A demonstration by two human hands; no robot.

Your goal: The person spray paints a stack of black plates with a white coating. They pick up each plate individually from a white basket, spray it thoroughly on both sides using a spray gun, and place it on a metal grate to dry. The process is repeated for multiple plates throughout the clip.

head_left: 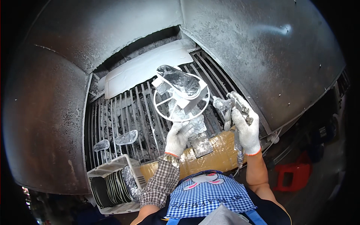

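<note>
In white knit gloves, both my hands are over a metal grate. My left hand (177,138) is at the near rim of a white spoked wheel (156,107), its fingers closed on the rim. White blocks on top of the wheel carry a shoe-sole-shaped piece (182,81) with a dark, glossy upper face and a white edge. To the right, my right hand (245,125) grips a spray gun (224,106), its nozzle pointing left toward the wheel. Most of the gun's handle is hidden by the glove. Beneath the wheel is a whitish, coated support (201,144).
Two sole-shaped pieces, one larger (126,137) and one smaller (101,145), lie on the grate (144,112). A white crate (133,165) at lower left holds several dark soles. Tape-covered cardboard (221,144) lines the front edge. Behind are a white sheet (146,67) and metal walls; a red stool (294,176) stands right.
</note>
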